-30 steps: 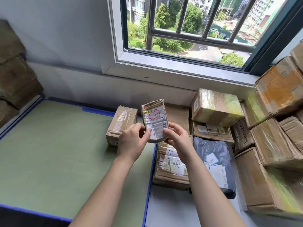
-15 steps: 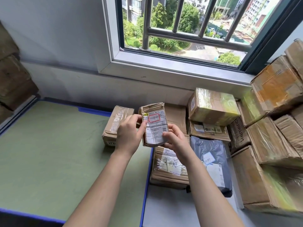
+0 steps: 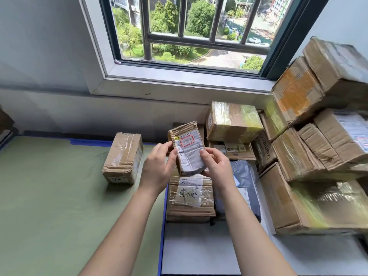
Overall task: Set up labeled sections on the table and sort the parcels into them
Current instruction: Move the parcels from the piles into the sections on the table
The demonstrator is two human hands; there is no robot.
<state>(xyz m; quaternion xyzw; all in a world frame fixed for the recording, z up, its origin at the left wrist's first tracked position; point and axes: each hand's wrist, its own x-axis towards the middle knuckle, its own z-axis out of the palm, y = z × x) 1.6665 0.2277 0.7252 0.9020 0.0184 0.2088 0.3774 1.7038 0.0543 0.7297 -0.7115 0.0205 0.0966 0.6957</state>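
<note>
The small parcel is held up above the table, over the blue tape line at the right edge of the green mat. Its long axis stands nearly upright, with the top leaning slightly left and the label facing the camera. The left grip pinches its left edge, and the right grip pinches its right edge. A taped box lies on the mat, to the left.
</note>
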